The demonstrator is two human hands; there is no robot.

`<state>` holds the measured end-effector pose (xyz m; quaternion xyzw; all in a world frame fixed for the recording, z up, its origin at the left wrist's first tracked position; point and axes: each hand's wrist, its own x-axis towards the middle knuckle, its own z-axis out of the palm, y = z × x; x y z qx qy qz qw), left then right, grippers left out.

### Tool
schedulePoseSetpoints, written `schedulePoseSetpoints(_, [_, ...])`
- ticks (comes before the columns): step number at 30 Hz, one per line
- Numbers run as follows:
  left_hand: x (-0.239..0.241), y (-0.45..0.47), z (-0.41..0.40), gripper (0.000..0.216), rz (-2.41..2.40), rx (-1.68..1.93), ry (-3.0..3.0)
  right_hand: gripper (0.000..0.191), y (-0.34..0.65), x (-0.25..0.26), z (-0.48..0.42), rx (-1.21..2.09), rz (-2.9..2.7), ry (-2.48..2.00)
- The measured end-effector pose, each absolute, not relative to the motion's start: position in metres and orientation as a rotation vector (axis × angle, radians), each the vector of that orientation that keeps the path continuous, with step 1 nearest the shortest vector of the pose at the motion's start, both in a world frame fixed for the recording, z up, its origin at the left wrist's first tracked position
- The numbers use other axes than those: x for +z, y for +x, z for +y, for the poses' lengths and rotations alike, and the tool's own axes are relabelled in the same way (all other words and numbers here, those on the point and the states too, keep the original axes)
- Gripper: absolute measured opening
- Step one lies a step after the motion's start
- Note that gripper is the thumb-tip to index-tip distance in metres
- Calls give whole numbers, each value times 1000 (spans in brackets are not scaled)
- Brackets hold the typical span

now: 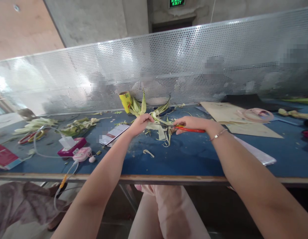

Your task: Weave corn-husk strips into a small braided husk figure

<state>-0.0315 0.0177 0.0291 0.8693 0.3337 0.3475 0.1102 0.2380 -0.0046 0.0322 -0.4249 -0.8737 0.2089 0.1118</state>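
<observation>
My left hand [143, 123] pinches a pale strip of corn husk [154, 126] over the middle of the blue table. Facing it from the right, my right hand [187, 123] is closed on a pair of scissors with red-orange handles [192, 129]. The blades point left, toward the husk strip; whether they touch it is too small to tell. Cut husk scraps [162, 134] lie under and between the hands. Just behind, a bunch of green husk leaves [141, 105] leans beside a yellow roll [125, 102].
A phone [115, 134] lies left of my left forearm. Farther left are a purple power block [72, 147] with cables, another pair of scissors [35, 136] and more husks [80, 127]. Brown paper [253, 129] and a pink roll of tape [258, 115] lie right. A perforated metal screen [168, 66] stands behind.
</observation>
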Motion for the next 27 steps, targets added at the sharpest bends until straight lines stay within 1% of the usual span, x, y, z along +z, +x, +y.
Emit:
schedulePoseSetpoints(6, [28, -38, 24, 25, 1092, 1121, 2481, 58, 244, 27, -2, 672, -2550, -1226])
schedulePoseSetpoints(10, [27, -40, 26, 25, 1106, 1149, 2450, 56, 244, 23, -2, 711, -2500, -1255])
schedulePoseSetpoints(16, [29, -35, 21, 26, 1115, 1144, 2427, 51, 237, 25, -7, 898, -2494, -1171])
schedulePoseSetpoints(21, [29, -33, 19, 24, 1075, 1116, 2457, 44, 240, 22, 2, 837, -2504, -1170])
schedulePoseSetpoints(27, [28, -32, 18, 24, 1051, 1105, 2468, 44, 242, 15, 9, 780, -2543, -1166])
